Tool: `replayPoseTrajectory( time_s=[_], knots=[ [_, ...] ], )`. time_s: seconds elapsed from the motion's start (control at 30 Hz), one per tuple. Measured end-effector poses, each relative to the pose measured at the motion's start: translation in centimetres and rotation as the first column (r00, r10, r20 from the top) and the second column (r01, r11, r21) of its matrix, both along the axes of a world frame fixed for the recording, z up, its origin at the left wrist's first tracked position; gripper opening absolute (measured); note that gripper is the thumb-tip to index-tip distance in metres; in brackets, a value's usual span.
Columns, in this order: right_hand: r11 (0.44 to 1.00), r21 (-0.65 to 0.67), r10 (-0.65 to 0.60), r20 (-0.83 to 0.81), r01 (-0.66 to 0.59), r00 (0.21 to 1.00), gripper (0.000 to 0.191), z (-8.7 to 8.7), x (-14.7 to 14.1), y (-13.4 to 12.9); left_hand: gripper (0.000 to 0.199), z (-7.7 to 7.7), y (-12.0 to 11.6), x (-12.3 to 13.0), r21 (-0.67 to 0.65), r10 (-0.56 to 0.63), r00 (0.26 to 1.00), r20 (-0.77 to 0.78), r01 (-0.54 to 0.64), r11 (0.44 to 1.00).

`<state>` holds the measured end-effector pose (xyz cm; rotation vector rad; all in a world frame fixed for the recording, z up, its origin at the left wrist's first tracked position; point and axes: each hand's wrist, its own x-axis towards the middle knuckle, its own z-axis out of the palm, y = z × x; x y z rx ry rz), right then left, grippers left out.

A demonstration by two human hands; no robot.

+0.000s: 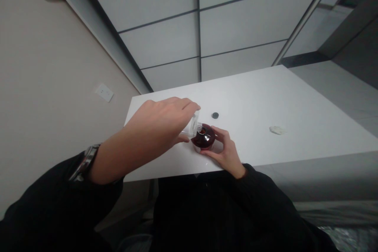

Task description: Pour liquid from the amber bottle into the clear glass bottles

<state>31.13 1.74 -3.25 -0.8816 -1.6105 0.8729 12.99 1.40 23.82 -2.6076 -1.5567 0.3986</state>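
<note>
A: What is held, and where?

B: A clear vial (193, 125) is held tilted in the left hand (159, 122), its mouth lowered over a small cup (203, 138) of dark red liquid. The cup is steadied by the right hand (226, 150), fingers curled around its far side. It stands near the table's (295, 102) front edge, toward the left corner.

A: How far has the pouring gone?

B: The cup appears already well filled with red, and the vial looks nearly clear, so most of the liquid is judged to be transferred. What remains in the vial cannot be made out.

A: What else is on the table?

B: A small dark cap (215, 115) lies just beyond the cup, and a crumpled white scrap (277, 130) well apart, toward the right edge.

A: What is hidden?

B: The vial's body is largely covered by the left hand's closed grip, and the cup's wall by the right fingers. Any stream between them is too small to be seen.
</note>
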Motion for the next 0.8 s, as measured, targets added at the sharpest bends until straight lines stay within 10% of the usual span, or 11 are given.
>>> replayPoseTrajectory(
  time_s=[0.8],
  knots=[
    [1.0,0.007,-0.002,-0.022,0.002,1.0,0.082,-0.2,-0.2,0.1,0.046,0.8,-0.2,1.6,-0.02,-0.011,0.971,-0.24,0.006,1.0]
  ],
)
